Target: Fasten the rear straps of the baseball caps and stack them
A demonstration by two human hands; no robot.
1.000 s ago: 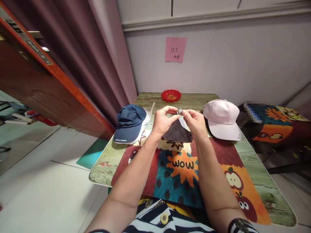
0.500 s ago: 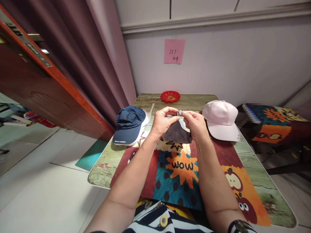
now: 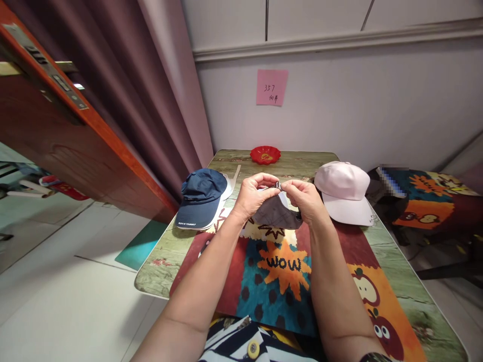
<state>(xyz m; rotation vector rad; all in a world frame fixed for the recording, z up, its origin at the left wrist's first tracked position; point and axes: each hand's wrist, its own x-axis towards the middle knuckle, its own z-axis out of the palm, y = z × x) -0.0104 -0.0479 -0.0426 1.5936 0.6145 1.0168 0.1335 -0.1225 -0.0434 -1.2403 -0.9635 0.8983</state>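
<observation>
A grey cap (image 3: 278,213) hangs between my two hands, just above the table, its back strap towards the top. My left hand (image 3: 253,195) pinches the side of the strap that bears a small metal buckle (image 3: 278,184). Close beside it, my right hand (image 3: 305,197) is closed on the strap's other end, with its fingertips almost touching the buckle. Fingers hide most of the strap, and I cannot tell whether its end is inside the buckle.
A navy cap (image 3: 202,193) lies at the table's left and a pale pink cap (image 3: 342,188) at its right. At the back stands a red scalloped dish (image 3: 265,155). A patterned mat (image 3: 279,301) covers the table's (image 3: 154,276) middle. A wooden door (image 3: 94,151) is at left.
My right hand has brought the strap end closer to the buckle, and the grey strap tip seen between the hands is now mostly hidden. The view has tilted slightly up.
</observation>
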